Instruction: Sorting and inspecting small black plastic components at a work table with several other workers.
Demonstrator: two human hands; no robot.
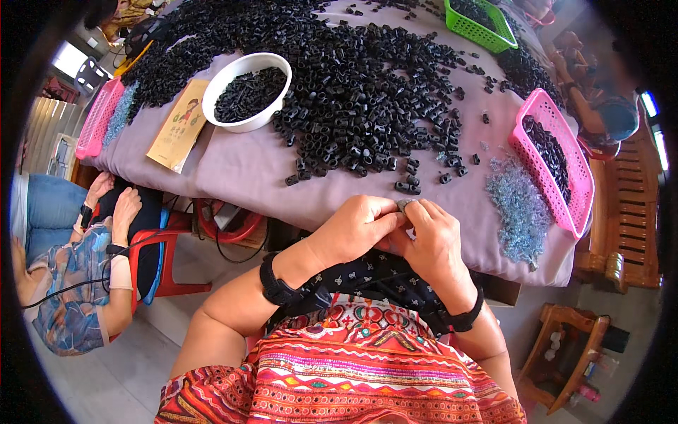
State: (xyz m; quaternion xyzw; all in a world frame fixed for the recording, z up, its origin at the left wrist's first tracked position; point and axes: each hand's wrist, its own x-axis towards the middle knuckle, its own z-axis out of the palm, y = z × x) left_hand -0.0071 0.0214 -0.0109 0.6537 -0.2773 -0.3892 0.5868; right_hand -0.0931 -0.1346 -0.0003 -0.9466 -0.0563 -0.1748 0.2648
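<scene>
1 small grey piece [405, 204] pinched between fingertips of left grip [357, 226] and right grip [432, 239]. Black parts [346, 92] heaped beyond grip on surface [244, 166]. Slackened pinch might drop piece into lap [374, 274] below grip.

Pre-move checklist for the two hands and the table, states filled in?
1. Small grey piece held at the fingertips of the left hand and right hand: ok.
2. Its orientation visible: cannot tell; fingers cover most of it.
3. Loose black hollow plastic parts on the mauve tablecloth ahead of the hands: ok.
4. Round white plastic bowl upright, holding black pieces: ok.
5. Clear bluish plastic bits contained: not ok; heaped loose beside the right-side pink perforated plastic basket.
</scene>
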